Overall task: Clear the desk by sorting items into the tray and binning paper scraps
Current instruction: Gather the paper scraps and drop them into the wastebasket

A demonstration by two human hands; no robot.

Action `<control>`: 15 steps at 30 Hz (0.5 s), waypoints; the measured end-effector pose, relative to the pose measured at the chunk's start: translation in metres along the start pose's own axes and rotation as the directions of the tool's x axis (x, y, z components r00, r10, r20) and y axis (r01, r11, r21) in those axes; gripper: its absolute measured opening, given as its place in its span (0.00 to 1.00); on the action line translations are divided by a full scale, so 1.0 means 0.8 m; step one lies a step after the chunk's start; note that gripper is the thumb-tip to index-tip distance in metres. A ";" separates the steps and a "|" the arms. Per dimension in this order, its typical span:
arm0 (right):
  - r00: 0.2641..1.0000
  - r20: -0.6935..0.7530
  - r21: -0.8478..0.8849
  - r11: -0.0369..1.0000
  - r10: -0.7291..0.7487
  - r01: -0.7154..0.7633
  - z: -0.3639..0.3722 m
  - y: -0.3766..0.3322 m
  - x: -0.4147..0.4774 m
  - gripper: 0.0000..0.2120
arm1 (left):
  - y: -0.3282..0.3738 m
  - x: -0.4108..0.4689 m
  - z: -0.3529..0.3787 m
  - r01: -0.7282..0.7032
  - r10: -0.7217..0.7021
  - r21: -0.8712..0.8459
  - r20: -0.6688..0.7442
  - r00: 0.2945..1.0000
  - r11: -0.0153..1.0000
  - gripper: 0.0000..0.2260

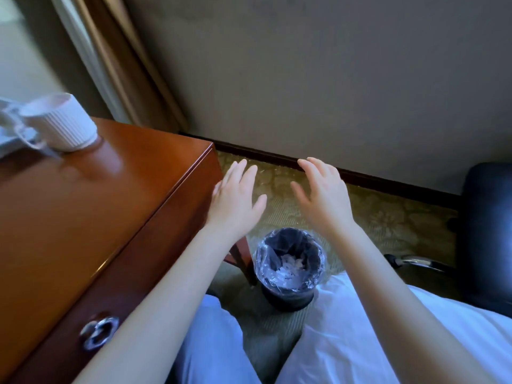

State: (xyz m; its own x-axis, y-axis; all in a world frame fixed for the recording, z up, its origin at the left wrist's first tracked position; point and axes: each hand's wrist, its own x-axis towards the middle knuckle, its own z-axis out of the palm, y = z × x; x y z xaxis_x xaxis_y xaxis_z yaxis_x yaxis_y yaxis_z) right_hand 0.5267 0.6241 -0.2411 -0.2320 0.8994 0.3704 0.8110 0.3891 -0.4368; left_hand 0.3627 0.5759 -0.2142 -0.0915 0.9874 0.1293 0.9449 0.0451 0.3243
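Observation:
A small dark bin (289, 289) with a clear plastic liner stands on the carpet beside the desk's leg, with white paper scraps (288, 268) at its bottom. My left hand (235, 199) hovers palm down with fingers spread, just off the desk's right corner. My right hand (322, 194) is held the same way to its right, fingers straight. Both hands are empty and float above and beyond the bin. The wooden desk (91, 206) fills the left. A white ribbed cup (59, 121) stands at its far left edge.
A metal drawer pull (98, 332) shows on the desk front. A dark office chair (487, 231) stands at the right, with its chrome base near the floor. Wall and dark skirting run behind; curtains hang at upper left. My knees in light trousers flank the bin.

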 end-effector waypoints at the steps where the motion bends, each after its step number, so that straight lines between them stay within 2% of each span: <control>1: 0.999 -0.026 0.011 1.000 -0.027 0.027 -0.010 -0.013 -0.001 0.22 | -0.001 -0.011 -0.016 -0.004 0.004 -0.012 -0.029 1.000 1.000 0.26; 4: 0.992 -0.081 0.032 0.994 -0.101 0.104 -0.036 -0.056 -0.006 0.20 | -0.008 -0.046 -0.064 -0.014 0.010 -0.035 -0.128 0.992 0.999 0.25; 7: 0.980 -0.100 0.056 0.982 -0.174 0.180 -0.054 -0.106 -0.010 0.20 | -0.021 -0.082 -0.113 0.013 -0.010 0.014 -0.213 0.977 1.000 0.26; 11: 0.958 -0.072 0.099 0.953 -0.279 0.285 -0.063 -0.180 -0.016 0.20 | -0.057 -0.129 -0.170 0.104 -0.073 0.083 -0.307 0.949 0.991 0.26; 15: 0.906 -0.019 0.151 0.895 -0.422 0.420 -0.054 -0.261 -0.025 0.20 | -0.104 -0.178 -0.216 0.235 -0.166 0.157 -0.360 0.918 0.959 0.27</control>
State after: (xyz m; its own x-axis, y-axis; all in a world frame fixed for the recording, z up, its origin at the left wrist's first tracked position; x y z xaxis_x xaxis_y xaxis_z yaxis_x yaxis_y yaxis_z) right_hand 0.3850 0.5164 -0.1214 -0.5428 0.6471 0.5354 0.5472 0.7561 -0.3590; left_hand 0.2432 0.4050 -0.0976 -0.3540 0.8442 0.4026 0.9342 0.2989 0.1946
